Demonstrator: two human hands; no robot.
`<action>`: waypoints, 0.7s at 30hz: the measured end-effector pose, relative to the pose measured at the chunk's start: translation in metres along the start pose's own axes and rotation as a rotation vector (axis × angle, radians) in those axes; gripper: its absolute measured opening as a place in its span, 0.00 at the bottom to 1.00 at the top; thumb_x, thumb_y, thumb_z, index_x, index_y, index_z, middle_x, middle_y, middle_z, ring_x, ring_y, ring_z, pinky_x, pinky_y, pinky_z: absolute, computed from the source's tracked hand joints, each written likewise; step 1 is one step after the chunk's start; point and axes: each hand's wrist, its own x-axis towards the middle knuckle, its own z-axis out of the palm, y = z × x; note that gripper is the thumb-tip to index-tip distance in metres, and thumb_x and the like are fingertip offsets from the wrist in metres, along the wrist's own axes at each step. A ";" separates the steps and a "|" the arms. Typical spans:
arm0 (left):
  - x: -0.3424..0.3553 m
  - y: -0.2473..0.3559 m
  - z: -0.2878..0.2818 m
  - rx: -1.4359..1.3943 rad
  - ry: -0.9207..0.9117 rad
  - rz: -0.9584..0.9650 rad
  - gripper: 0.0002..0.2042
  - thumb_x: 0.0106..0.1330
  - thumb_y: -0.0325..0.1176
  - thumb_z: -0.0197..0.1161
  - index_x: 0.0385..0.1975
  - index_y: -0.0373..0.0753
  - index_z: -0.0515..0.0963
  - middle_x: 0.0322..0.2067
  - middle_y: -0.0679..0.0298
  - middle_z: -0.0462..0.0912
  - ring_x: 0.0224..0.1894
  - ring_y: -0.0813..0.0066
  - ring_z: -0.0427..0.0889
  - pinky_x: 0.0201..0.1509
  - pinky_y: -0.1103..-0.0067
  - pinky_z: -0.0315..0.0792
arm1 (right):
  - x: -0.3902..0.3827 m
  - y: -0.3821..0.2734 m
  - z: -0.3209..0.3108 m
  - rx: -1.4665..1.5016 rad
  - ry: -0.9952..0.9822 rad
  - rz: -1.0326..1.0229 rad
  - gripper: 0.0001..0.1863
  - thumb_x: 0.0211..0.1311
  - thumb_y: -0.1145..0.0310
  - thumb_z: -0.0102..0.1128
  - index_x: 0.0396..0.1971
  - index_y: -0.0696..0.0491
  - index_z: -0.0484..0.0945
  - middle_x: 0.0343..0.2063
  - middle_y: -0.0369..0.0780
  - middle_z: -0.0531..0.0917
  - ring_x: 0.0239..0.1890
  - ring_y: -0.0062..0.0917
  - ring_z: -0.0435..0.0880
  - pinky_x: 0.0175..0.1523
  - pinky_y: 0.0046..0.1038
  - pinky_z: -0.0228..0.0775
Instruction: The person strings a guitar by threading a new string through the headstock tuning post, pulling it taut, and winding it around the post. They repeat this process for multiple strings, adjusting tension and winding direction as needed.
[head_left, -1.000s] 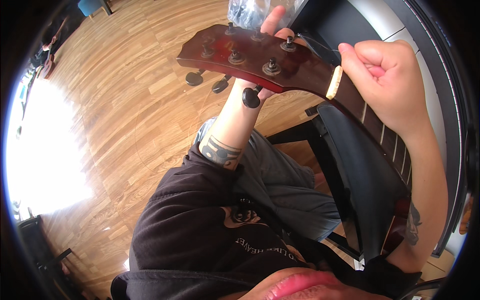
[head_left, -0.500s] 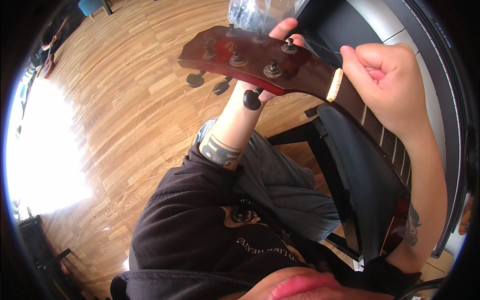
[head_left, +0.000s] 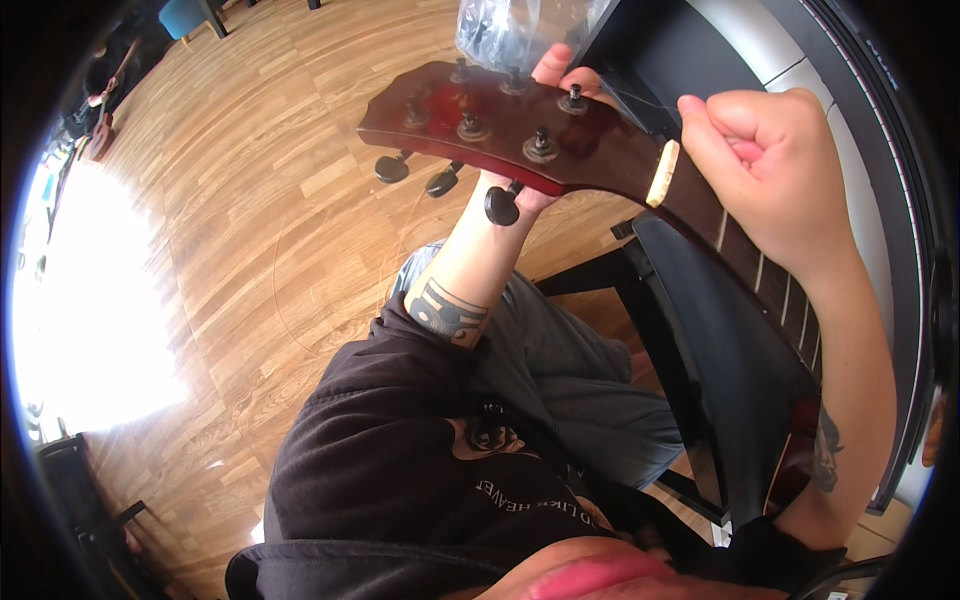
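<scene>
A dark red guitar headstock [head_left: 500,125] with metal tuning posts and black pegs juts across the upper middle. Its white nut [head_left: 662,172] leads into the fretted neck [head_left: 770,290], which runs down to the right. My left hand [head_left: 553,68] reaches up from behind and grips the headstock, fingertips curled over the top edge by a tuning post. My right hand [head_left: 770,170] is a closed fist just past the nut above the neck. A thin string [head_left: 630,97] runs taut from the upper post into that fist.
A black chair [head_left: 720,340] stands under the neck on the wooden floor [head_left: 250,220]. A clear plastic bag [head_left: 500,30] lies beyond the headstock. A dark cabinet with a pale panel [head_left: 800,70] fills the upper right. Bright glare covers the left floor.
My left fingertips have shifted slightly along the headstock's top edge. My right fist has stayed by the nut and closed a little tighter.
</scene>
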 end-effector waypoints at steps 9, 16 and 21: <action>-0.005 0.004 0.005 0.007 0.027 -0.082 0.27 0.70 0.38 0.64 0.67 0.45 0.67 0.48 0.63 0.77 0.48 0.72 0.73 0.51 0.72 0.78 | 0.002 -0.005 -0.007 -0.022 -0.055 0.048 0.20 0.63 0.73 0.62 0.12 0.60 0.69 0.08 0.42 0.62 0.10 0.27 0.59 0.20 0.30 0.48; 0.004 -0.009 0.012 -0.113 -0.035 0.011 0.20 0.72 0.40 0.61 0.61 0.47 0.69 0.46 0.66 0.76 0.51 0.70 0.71 0.53 0.69 0.77 | 0.004 -0.004 -0.006 -0.034 -0.035 0.024 0.21 0.62 0.74 0.62 0.11 0.59 0.65 0.08 0.41 0.61 0.10 0.28 0.58 0.20 0.31 0.47; -0.001 0.006 0.004 0.114 -0.008 -0.082 0.20 0.73 0.43 0.60 0.62 0.44 0.71 0.47 0.64 0.76 0.50 0.71 0.70 0.54 0.70 0.76 | 0.004 -0.004 -0.006 -0.033 -0.034 0.009 0.21 0.62 0.74 0.63 0.11 0.59 0.65 0.08 0.41 0.60 0.10 0.28 0.57 0.20 0.31 0.47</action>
